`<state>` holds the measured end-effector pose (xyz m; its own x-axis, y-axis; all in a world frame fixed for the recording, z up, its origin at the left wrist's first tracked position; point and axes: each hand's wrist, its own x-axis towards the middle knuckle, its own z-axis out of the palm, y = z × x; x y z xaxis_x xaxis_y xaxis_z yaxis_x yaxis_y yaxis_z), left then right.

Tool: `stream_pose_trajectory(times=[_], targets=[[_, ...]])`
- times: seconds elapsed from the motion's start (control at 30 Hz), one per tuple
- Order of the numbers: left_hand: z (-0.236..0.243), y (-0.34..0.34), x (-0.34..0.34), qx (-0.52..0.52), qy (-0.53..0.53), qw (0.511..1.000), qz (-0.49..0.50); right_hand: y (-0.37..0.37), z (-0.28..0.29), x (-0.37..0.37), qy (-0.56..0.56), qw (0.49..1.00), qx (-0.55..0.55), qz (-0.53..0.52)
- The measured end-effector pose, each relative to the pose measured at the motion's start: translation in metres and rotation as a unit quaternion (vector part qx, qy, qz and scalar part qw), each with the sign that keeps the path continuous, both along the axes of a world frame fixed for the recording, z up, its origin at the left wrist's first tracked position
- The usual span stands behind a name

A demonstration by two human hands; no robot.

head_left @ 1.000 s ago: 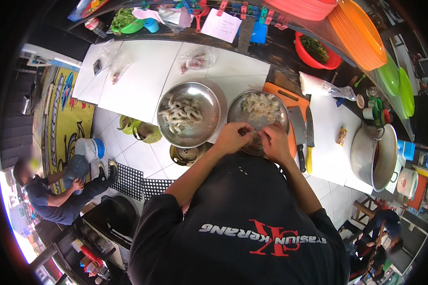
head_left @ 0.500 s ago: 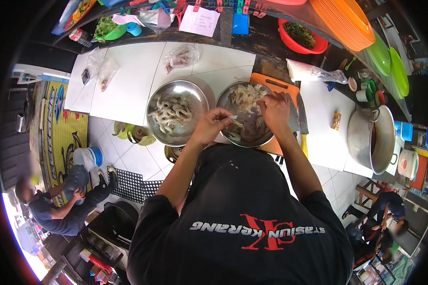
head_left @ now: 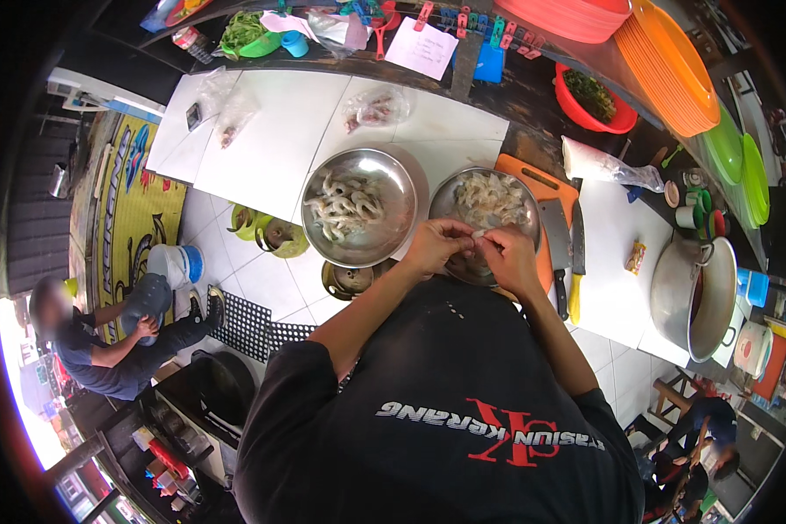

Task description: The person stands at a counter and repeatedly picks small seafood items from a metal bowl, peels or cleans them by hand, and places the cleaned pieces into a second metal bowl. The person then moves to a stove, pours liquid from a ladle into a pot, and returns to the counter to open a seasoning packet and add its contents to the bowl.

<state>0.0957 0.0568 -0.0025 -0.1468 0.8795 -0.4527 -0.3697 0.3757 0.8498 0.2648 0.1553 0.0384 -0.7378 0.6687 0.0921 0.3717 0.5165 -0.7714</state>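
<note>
My left hand [head_left: 440, 247] is closed with its fingertips pinched on a small pale shrimp [head_left: 478, 234]. Meeting it from the other side, my right hand [head_left: 509, 258] has its fingers pressed to the same shrimp. Both hands are over the near side of a steel bowl [head_left: 438, 197], which has a heap of pale shrimp shells [head_left: 489, 199] at its far side. What lies beneath my hands is mostly hidden. To the left, a larger steel bowl [head_left: 398, 175] contains a pile of grey shrimp [head_left: 348, 206].
Right of the bowls, a cleaver [head_left: 556, 231] and a yellow-handled knife [head_left: 577, 253] lie by an orange cutting board [head_left: 524, 172]. A big metal pot [head_left: 672, 288] stands farther right. Bagged food [head_left: 375, 111] lies behind the bowls. A seated person [head_left: 105, 349] is at the left.
My right hand has come back from the heap of shells to the shrimp, and the two hands now meet at their fingertips. The whole view has shifted slightly.
</note>
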Motion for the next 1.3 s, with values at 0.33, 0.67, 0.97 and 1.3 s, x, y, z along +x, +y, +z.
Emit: stream_pose_trajectory(times=[0.33,0.67,0.97,1.3], targets=[[-0.028,0.015,0.025,0.02,0.083,0.993,0.084,0.003,-0.039,0.004,-0.043,0.995,-0.039,-0.086],[-0.027,0.021,0.05,-0.003,0.005,0.969,0.247,0.012,-0.031,-0.006,-0.033,0.967,0.233,0.094],[-0.014,0.005,0.051,-0.097,0.035,0.946,0.307,0.016,-0.025,-0.007,-0.032,0.925,0.302,0.227],[-0.008,-0.013,0.041,-0.029,0.121,0.969,0.215,0.0,-0.037,-0.012,-0.011,0.986,0.127,0.11]])
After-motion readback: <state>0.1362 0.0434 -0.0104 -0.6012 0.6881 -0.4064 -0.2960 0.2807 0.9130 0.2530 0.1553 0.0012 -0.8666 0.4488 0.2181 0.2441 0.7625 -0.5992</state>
